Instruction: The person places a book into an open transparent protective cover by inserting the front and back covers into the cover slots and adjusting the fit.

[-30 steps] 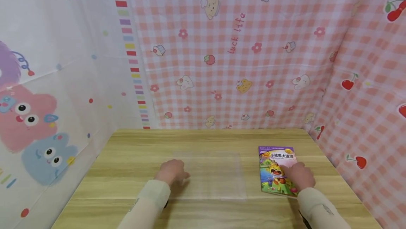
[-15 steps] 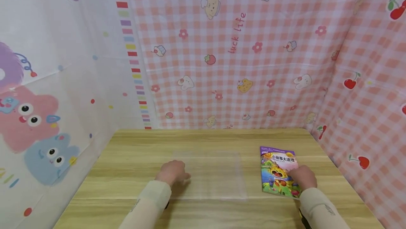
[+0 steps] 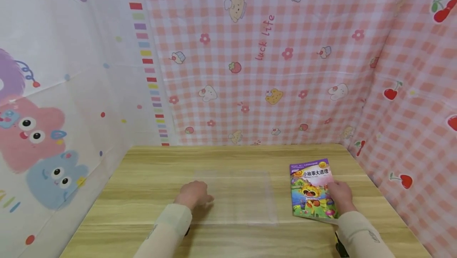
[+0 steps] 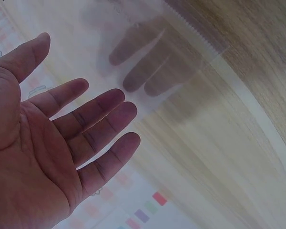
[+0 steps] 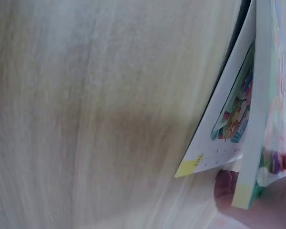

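In the head view a colourful storybook [image 3: 310, 194] with a purple top strip lies at the right of the wooden table. My right hand [image 3: 341, 196] grips its right edge, which is raised from the tabletop. The right wrist view shows the book's page block [image 5: 257, 95] between fingers and thumb, a back cover [image 5: 229, 119] hanging slightly apart. My left hand [image 3: 194, 195] hovers with relaxed, spread fingers beside a clear plastic bag or sheet [image 3: 246, 198] lying flat mid-table. In the left wrist view its palm [image 4: 38, 152] holds nothing, and dark finger shapes show on the film [image 4: 181, 57].
The wooden table [image 3: 228, 156] runs back to a pink checked cloth [image 3: 221, 51] behind it. A white cartoon-print cloth [image 3: 89, 71] hangs on the left. Another checked cloth with cherries [image 3: 421, 131] stands along the right side.
My right hand has moved from lying over the book's cover to gripping its right edge, and the book has tilted up on that side. My left hand has stayed nearly still.
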The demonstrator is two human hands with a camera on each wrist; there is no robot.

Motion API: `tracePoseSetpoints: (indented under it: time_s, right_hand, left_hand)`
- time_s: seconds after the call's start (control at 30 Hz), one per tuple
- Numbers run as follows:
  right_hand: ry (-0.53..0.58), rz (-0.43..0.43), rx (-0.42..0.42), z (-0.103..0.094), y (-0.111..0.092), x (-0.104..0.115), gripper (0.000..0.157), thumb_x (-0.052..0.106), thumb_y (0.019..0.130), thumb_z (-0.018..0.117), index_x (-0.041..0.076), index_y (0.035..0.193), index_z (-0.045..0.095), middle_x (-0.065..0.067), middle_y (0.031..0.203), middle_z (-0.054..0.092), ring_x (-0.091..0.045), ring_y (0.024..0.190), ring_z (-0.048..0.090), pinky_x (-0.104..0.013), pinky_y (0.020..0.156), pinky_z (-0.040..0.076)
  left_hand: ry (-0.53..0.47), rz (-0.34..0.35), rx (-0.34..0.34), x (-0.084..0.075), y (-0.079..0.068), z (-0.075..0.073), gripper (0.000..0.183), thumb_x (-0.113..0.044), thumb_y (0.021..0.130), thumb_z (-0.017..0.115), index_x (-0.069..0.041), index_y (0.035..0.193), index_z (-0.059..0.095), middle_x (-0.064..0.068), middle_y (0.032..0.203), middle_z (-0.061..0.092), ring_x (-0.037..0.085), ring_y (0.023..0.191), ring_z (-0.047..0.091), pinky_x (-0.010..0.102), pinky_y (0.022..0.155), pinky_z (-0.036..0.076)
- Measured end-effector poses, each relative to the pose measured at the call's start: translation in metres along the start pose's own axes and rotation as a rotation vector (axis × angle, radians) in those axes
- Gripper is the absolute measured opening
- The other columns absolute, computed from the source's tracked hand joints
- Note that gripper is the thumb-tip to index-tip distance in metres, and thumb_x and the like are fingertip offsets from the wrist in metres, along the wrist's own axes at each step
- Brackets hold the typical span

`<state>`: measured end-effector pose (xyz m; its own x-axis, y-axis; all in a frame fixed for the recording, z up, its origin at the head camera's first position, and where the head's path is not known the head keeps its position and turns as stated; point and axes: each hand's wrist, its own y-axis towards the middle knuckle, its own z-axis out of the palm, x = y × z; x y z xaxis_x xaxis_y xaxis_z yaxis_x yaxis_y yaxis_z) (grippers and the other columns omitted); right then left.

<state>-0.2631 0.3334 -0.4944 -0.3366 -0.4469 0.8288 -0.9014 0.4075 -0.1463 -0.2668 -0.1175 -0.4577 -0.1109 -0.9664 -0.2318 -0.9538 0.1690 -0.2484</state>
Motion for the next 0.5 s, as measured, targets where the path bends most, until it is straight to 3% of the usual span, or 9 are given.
tracePoseSetpoints:
  time_s: [0.13,0.37,0.5]
  right_hand:
    - [0.076,-0.023,0.022,0.0037,0.0026,0.0047,0.055,0.018,0.098,0.036,-0.022,0.135,0.039,-0.037,0.122,0.048,-0.036,0.096,0.054,-0.041,0.081,0.047]
    - [0.156,-0.112,0.011,0.0065,0.0041,0.0002,0.043,0.013,0.102,0.035,-0.021,0.127,0.044,-0.024,0.102,0.052,-0.017,0.072,0.054,-0.027,0.062,0.048]
    - [0.167,-0.117,-0.003,0.0086,0.0053,-0.0029,0.045,0.017,0.104,0.035,-0.018,0.131,0.037,-0.025,0.112,0.047,-0.017,0.078,0.052,-0.026,0.065,0.047]
  left_hand:
    - [-0.007,0.004,-0.003,-0.0001,-0.0016,-0.0005,0.029,-0.035,0.091,0.07,-0.008,0.084,0.063,0.005,0.086,0.062,0.02,0.076,0.053,0.044,0.081,0.052]
    - [-0.004,0.008,-0.008,-0.0009,-0.0045,-0.0009,0.03,-0.035,0.091,0.07,-0.008,0.08,0.062,0.005,0.086,0.061,0.021,0.075,0.053,0.044,0.079,0.052]
    - [0.002,0.004,-0.011,-0.0002,-0.0035,-0.0017,0.031,-0.035,0.091,0.07,-0.008,0.078,0.06,0.004,0.083,0.059,0.021,0.074,0.052,0.044,0.078,0.052]
